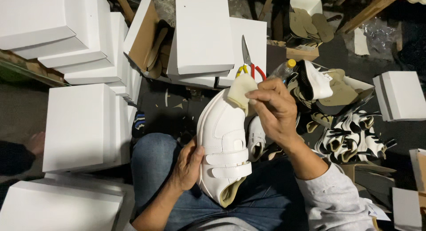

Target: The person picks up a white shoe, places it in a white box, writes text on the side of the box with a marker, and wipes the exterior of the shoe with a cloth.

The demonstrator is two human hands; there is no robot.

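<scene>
A white shoe (222, 133) with two strap fasteners and a beige lining rests over my lap, toe pointing away from me. My left hand (188, 166) grips its left side near the straps. My right hand (273, 109) pinches a cream-coloured pad (241, 90) and presses it against the shoe's toe. A second white shoe (256, 138) lies just under my right wrist, partly hidden by it.
Stacks of white boxes (80, 124) crowd the left and top. Scissors (247, 58) with red and yellow handles lie on a box ahead. An open box of tan insoles (310, 25) sits at top right; black-and-white shoes (350, 138) pile on the right. A plastic bottle (284, 69) lies near the scissors.
</scene>
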